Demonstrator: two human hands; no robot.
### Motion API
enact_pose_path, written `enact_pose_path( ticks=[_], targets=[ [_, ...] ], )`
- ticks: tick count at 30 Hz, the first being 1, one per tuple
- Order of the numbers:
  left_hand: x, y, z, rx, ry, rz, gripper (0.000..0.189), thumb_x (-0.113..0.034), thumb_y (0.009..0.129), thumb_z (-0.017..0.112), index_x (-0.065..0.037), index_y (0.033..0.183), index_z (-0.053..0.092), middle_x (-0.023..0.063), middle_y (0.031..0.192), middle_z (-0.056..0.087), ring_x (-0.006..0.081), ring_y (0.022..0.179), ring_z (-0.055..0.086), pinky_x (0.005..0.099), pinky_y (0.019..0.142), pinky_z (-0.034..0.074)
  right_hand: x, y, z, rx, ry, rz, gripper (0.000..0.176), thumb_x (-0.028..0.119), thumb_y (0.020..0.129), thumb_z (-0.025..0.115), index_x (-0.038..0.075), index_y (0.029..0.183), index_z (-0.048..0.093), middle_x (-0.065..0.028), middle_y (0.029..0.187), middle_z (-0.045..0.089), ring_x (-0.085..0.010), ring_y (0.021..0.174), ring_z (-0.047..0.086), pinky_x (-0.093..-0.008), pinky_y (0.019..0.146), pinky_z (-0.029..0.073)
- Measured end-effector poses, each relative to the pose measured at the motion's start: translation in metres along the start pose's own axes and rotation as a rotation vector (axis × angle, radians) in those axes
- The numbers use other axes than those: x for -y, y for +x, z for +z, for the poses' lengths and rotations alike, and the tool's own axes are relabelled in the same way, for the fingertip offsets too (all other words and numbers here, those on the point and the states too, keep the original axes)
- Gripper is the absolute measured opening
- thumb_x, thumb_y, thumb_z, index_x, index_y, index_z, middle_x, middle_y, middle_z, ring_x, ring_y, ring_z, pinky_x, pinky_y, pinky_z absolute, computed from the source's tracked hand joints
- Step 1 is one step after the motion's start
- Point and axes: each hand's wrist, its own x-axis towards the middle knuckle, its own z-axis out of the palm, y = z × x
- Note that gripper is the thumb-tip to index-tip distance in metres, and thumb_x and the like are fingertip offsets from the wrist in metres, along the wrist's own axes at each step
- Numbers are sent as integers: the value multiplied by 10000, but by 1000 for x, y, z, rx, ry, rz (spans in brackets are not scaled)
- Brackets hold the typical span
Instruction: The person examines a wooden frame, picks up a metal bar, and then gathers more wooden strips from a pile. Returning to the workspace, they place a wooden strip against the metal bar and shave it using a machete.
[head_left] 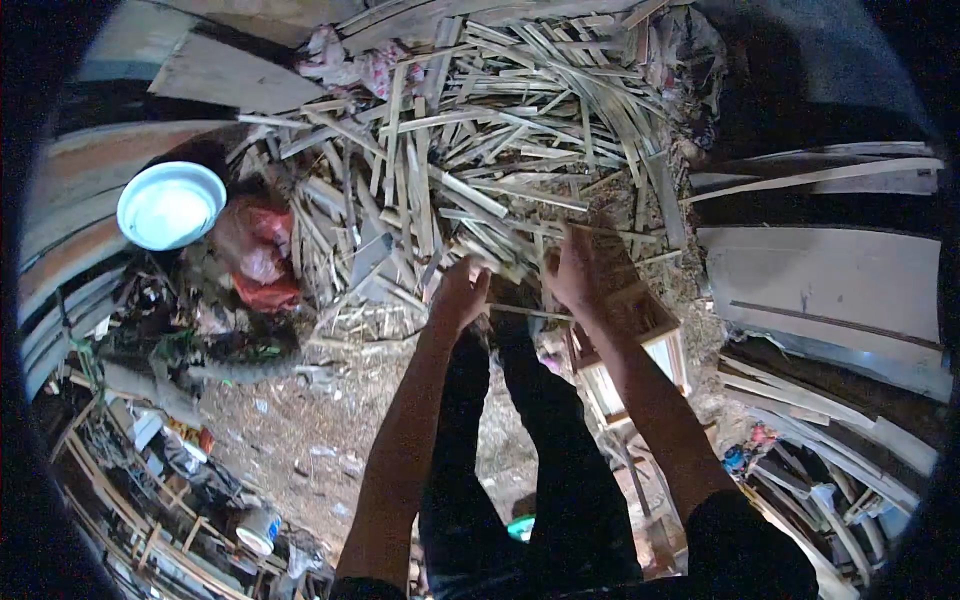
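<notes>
My left hand (461, 293) is at the near edge of a heap of wooden strips (530, 130), its fingers curled inward. Blurred pale strips (508, 264) lie right beside its fingertips, and I cannot tell whether it grips one. A short way to the right, my right hand (573, 272) reaches over the same edge, thumb and fingers apart. Below its wrist stands a small wooden frame box (640, 345) with pale panels, partly covered by my right forearm. A thin stick (532, 313) extends from the box toward my left wrist.
A white basin (172, 205) and a red plastic bag (265, 265) sit at the left. Boards (825, 275) are stacked along the right side. Scrap litters the floor (280, 430), with a white bucket (259, 529) at lower left. Something green (521, 527) shows between my legs.
</notes>
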Motion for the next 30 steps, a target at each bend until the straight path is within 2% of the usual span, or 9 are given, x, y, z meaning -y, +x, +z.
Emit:
enact_pose_path(
  ticks=[1,4,7,13,16,17,20,24,30],
  targets=[
    [11,29,4,-47,-57,121,277,-229,930,588,-11,1101,598,206,1095,639,354,1033,626,458,877,493,-16,20,20,126,25,213,601,147,874,621,-12,1389,355,-289,1185,502,-436,1087,535,-502,883,483],
    [28,125,26,-176,65,212,277,-213,923,592,-19,1120,577,232,1093,603,392,1012,609,489,880,483,-69,88,77,-301,-25,64,644,180,868,640,-38,1395,342,-317,1206,493,-467,1100,528,-511,905,476],
    [38,228,59,-341,132,694,294,-189,900,605,8,1108,536,244,1049,597,432,966,597,509,869,480,-141,159,104,-88,24,250,849,364,878,641,-116,1441,226,-370,1430,317,-514,1332,326,-527,1107,314],
    [4,363,106,-375,495,608,520,-313,902,612,7,1290,478,260,1281,501,446,1200,477,548,1010,381,-283,243,143,-341,-523,168,1025,641,801,631,-54,1451,251,-362,1372,393,-510,1278,406,-601,1039,350],
    [12,395,117,-441,554,816,533,-253,856,643,0,1290,467,250,1262,486,430,1166,501,549,992,388,-324,250,139,3,-429,282,1006,650,754,677,-16,1425,334,-283,1317,468,-452,1175,529,-555,981,422],
    [15,405,114,-385,603,803,571,-293,864,633,0,1316,442,233,1275,478,430,1198,486,540,1015,373,-338,252,154,-126,-489,187,961,652,749,677,21,1409,380,-241,1249,518,-434,1119,560,-542,935,455],
    [42,431,116,-276,589,697,571,-317,882,617,-5,1323,432,232,1271,485,434,1204,484,547,1012,373,-291,262,136,155,-329,300,821,596,796,656,48,1366,437,-215,1157,564,-421,1054,584,-533,872,492],
    [54,434,102,-133,474,618,512,-299,917,573,4,1305,430,265,1270,493,456,1179,492,559,991,389,-281,262,210,-205,-364,253,563,457,888,599,41,1253,496,-241,1073,595,-410,967,632,-512,793,527],
    [50,434,98,-154,324,557,515,-287,969,512,58,1337,411,321,1275,509,473,1203,487,518,999,397,-238,241,188,22,79,104,489,209,843,636,0,1257,482,-293,1165,554,-436,1025,604,-490,848,512]
  ],
)
